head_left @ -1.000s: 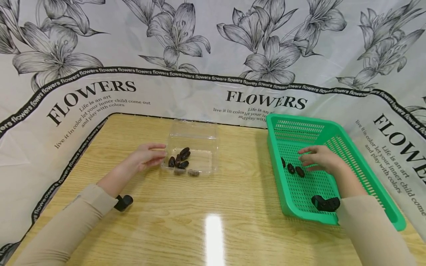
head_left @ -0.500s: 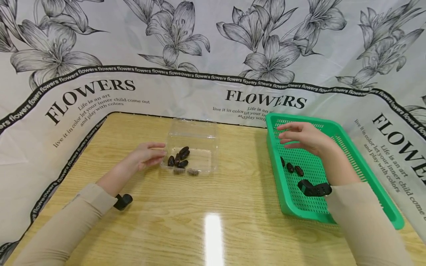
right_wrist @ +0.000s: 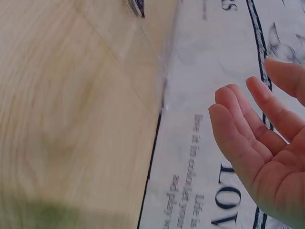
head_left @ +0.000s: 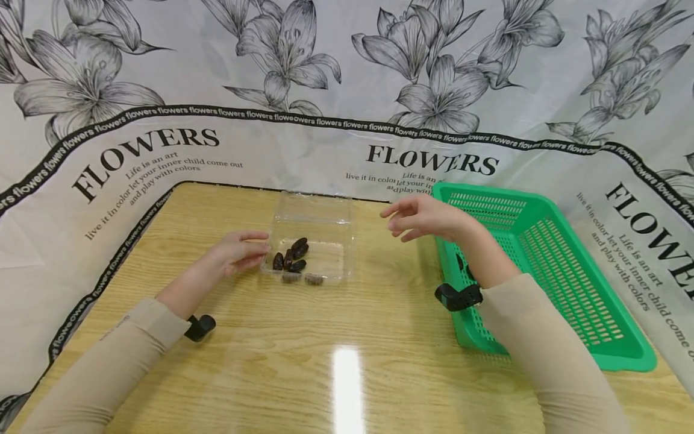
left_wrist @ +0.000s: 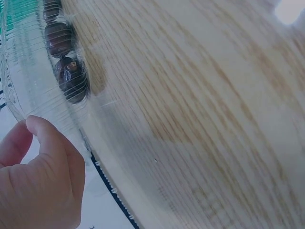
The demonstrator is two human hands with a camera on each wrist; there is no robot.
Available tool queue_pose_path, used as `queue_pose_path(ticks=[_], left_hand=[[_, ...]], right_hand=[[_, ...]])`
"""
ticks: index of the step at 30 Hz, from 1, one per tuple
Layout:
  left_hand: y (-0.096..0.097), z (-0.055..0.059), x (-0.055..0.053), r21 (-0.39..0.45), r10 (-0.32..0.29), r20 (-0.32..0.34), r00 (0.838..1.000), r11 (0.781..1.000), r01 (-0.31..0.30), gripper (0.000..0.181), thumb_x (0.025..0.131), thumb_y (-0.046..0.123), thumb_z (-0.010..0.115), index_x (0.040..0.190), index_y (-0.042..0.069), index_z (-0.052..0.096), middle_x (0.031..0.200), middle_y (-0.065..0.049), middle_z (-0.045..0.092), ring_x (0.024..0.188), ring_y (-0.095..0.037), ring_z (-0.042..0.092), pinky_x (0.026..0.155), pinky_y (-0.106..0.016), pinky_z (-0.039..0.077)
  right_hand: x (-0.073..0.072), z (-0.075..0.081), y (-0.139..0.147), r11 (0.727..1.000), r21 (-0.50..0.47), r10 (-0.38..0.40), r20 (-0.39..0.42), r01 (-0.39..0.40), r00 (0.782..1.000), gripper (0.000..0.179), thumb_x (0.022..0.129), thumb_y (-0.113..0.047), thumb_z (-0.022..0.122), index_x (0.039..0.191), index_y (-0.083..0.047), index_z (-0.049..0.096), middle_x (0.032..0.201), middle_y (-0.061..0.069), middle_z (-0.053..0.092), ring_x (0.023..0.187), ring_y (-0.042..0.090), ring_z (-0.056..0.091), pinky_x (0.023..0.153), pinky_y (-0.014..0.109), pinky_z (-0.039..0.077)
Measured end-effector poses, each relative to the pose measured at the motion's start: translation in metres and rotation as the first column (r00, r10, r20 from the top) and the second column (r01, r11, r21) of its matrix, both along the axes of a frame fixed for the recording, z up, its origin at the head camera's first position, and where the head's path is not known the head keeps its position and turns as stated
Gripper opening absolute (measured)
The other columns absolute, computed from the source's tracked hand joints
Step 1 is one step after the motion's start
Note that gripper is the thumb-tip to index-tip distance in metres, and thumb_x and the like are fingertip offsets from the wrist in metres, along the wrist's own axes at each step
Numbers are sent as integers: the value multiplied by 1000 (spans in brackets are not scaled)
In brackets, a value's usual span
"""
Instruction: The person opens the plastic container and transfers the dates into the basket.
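Several dark brown dates (head_left: 299, 245) lie toward the left side of a clear plastic box (head_left: 349, 256), its lid raised at the back. My left hand (head_left: 238, 252) pinches the box's left edge between thumb and index finger; in the left wrist view the fingertips (left_wrist: 34, 121) meet at its corner, close to the dates (left_wrist: 71, 78). My right hand (head_left: 425, 218) is in the air between the box and the green basket (head_left: 631, 360), fingers loosely bent. In the right wrist view nothing shows between its spread fingers (right_wrist: 224, 124). My right forearm partly hides the dates (head_left: 460, 263) in the basket.
The green basket with slotted sides stands on the right of the wooden table (head_left: 271, 361). A white flower-printed cloth (head_left: 303, 154) rises behind the table and along its sides. Black wrist straps with cameras (head_left: 458, 296) hang below both wrists.
My right hand has risen out of the green basket and moved left over its rim toward the box. My left hand has stayed at the box's left edge.
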State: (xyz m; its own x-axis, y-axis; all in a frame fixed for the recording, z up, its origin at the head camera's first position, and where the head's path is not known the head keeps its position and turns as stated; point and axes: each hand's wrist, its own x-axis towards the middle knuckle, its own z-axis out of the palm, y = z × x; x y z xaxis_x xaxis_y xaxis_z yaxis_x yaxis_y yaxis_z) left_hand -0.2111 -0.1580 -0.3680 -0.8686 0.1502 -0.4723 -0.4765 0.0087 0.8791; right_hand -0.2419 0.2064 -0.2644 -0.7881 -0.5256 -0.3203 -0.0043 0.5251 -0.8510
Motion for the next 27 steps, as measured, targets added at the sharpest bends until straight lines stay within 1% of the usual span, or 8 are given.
queue_pose_path(ticks=[4, 6, 8, 9, 13, 19, 22, 27], left_hand=[[0, 1, -1, -3, -4, 4, 1000, 1000, 4, 56, 91, 2, 58, 142, -1, 34, 90, -1, 60, 77, -7, 61, 67, -16, 53], [0, 2, -2, -8, -4, 3, 1000, 1000, 4, 55, 91, 2, 58, 142, 0, 35, 90, -1, 59, 76, -7, 61, 67, -15, 53], [0, 3, -2, -11, -8, 2, 1000, 1000, 8, 56, 92, 2, 57, 142, 0, 34, 92, -1, 59, 76, -7, 60, 67, -15, 53], [0, 4, -3, -12, -9, 2, 1000, 1000, 9, 56, 92, 3, 57, 142, 0, 34, 92, -1, 59, 76, -7, 60, 66, -15, 53], [0, 4, -3, -12, -14, 4, 1000, 1000, 14, 55, 92, 2, 57, 142, -1, 34, 95, -3, 58, 76, -7, 60, 67, -15, 53], [0, 0, 0, 14, -10, 20, 1000, 1000, 9, 56, 92, 1, 56, 142, -2, 33, 98, -5, 58, 77, -7, 61, 68, -16, 53], [0, 1, 0, 25, 6, 22, 1000, 1000, -7, 55, 91, 1, 57, 142, -1, 34, 94, -3, 58, 75, -7, 61, 67, -16, 53], [0, 1, -2, 13, 10, 15, 1000, 1000, -10, 55, 91, 1, 57, 142, -1, 34, 94, -3, 59, 74, -7, 61, 66, -16, 53]], right_hand=[[-1, -9, -22, 999, 4, 49, 26, -49, 998, 39, 90, -5, 59, 126, 6, 50, 105, 17, 57, 96, 27, 57, 87, 46, 50], [-2, -12, -32, 998, 4, 65, 38, -65, 997, 38, 90, -4, 58, 125, 6, 49, 107, 19, 56, 98, 31, 56, 88, 46, 49], [-3, -16, -43, 997, 5, 78, 39, -78, 996, 37, 89, -4, 58, 125, 6, 50, 105, 18, 56, 96, 29, 56, 88, 45, 50], [-4, -18, -49, 996, 4, 85, 40, -85, 996, 37, 89, -4, 57, 125, 7, 50, 107, 19, 56, 96, 29, 56, 88, 44, 50], [-7, -32, -69, 994, 22, 109, 44, -110, 993, 35, 90, -4, 56, 123, 6, 52, 105, 17, 56, 90, 23, 57, 85, 39, 51], [-4, -54, -92, 982, 70, 171, 64, -175, 983, 36, 91, -5, 55, 125, 8, 50, 120, 21, 53, 98, 29, 56, 89, 40, 50], [-2, -62, -103, 980, 96, 167, 57, -172, 984, 35, 91, -7, 55, 124, 6, 53, 123, 20, 52, 102, 31, 57, 87, 38, 51], [1, -75, -117, 981, 126, 145, 33, -148, 989, 32, 92, -8, 56, 121, 4, 57, 121, 16, 56, 102, 32, 59, 83, 36, 53]])
